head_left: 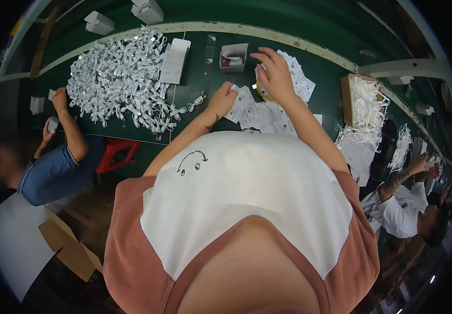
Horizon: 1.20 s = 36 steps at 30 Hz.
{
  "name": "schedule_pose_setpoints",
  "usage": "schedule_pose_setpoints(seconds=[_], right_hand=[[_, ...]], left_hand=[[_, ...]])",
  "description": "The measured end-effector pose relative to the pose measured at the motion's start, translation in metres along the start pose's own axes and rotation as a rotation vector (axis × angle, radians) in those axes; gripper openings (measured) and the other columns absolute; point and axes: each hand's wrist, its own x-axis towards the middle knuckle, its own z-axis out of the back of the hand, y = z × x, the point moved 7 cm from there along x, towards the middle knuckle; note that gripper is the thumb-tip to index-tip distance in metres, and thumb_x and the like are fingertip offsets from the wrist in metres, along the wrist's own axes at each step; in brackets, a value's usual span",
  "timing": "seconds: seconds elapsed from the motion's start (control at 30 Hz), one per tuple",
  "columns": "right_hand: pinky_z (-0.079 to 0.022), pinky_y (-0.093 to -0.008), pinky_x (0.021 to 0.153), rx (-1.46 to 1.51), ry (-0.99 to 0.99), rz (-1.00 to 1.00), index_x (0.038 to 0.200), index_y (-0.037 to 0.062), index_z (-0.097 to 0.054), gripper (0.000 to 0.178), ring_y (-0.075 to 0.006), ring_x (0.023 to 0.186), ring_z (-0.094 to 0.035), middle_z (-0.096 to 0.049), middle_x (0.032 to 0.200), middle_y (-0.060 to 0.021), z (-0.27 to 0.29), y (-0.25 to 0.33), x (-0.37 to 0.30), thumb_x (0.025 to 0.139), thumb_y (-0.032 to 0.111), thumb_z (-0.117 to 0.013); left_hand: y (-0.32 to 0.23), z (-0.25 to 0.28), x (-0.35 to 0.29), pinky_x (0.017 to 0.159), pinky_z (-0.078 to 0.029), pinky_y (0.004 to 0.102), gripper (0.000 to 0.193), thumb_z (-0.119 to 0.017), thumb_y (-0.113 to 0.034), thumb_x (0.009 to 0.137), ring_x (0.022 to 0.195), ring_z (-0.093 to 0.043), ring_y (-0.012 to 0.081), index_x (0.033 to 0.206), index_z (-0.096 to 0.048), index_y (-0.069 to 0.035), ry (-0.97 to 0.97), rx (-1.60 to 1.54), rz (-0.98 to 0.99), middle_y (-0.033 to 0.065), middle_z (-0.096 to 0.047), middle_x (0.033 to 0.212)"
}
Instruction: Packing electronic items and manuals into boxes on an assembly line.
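My left hand [222, 100] is closed, its fingertips pinching a small white paper leaflet [235, 88] at the edge of a spread of printed leaflets [268, 118]. Over the right part of that spread is my right hand [275, 76], fingers apart and holding nothing. Beneath its palm side shows a yellow ring [260, 92], perhaps a tape roll, partly hidden by the hand. More leaflets [300, 78] fan out beyond my right wrist. Just past both hands stands an open small box [233, 65] with something white and reddish inside.
A large heap of white cables [116, 78] covers the table's left, beside a white carton [173, 65]. At right, a cardboard box [347, 102] overflows with white cords. One co-worker [53, 172] handles small boxes at left; another [404, 209] works at far right.
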Motion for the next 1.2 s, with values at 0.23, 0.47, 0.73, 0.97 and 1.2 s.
schedule_pose_setpoints(seconds=[0.23,0.47,0.73,0.97,1.2], right_hand=[[-0.031,-0.0390,0.096,-0.200,0.098,0.332,0.114,0.0123,-0.053,0.041,-0.0221,0.115,-0.042,-0.048,0.122,-0.0060,-0.013,0.045,-0.004,0.073,0.006,-0.057],[-0.030,-0.0390,0.097,-0.189,0.065,0.238,0.109,0.0112,-0.055,0.034,-0.0236,0.114,-0.042,-0.051,0.115,-0.0073,-0.038,0.030,0.016,0.076,0.013,-0.057],[-0.046,-0.0266,0.065,0.423,0.277,-0.464,0.111,0.0063,-0.054,0.033,-0.0139,0.081,-0.057,-0.060,0.096,-0.0072,-0.003,-0.005,-0.026,0.081,0.017,-0.060],[-0.044,-0.0205,0.063,1.058,0.174,-0.607,0.100,0.0008,-0.058,0.019,-0.0068,0.069,-0.054,-0.061,0.084,-0.0017,-0.028,-0.034,-0.061,0.082,0.001,-0.054],[-0.045,-0.0214,0.064,0.920,-0.262,-0.819,0.095,0.0019,-0.060,0.015,-0.0073,0.071,-0.056,-0.062,0.084,-0.0021,0.048,-0.150,-0.088,0.083,0.005,-0.053]], left_hand=[[-0.021,-0.012,0.000,0.070,-0.047,0.0377,0.034,-0.060,-0.023,0.075,0.080,-0.060,0.0327,0.104,-0.053,-0.007,0.110,0.296,-0.039,0.0182,-0.061,0.086],[-0.002,-0.011,0.008,0.067,-0.048,0.0291,0.026,-0.061,-0.010,0.078,0.076,-0.062,0.0197,0.101,-0.054,-0.001,0.138,-0.229,-0.071,0.0113,-0.064,0.086],[-0.058,0.014,-0.011,0.064,-0.045,0.0203,0.020,-0.058,-0.005,0.081,0.074,-0.059,0.0094,0.100,-0.052,-0.001,0.110,-0.723,0.018,0.0071,-0.064,0.086],[-0.070,0.021,-0.012,0.056,-0.043,0.0202,0.024,-0.058,-0.004,0.082,0.065,-0.056,0.0091,0.105,-0.051,-0.004,-0.035,-0.308,-0.209,0.0048,-0.061,0.082],[-0.087,0.066,0.005,0.087,-0.038,0.0342,0.080,-0.073,-0.005,0.060,0.100,-0.044,0.0284,0.129,-0.032,-0.008,-0.395,0.202,-0.461,0.0154,-0.038,0.118]])
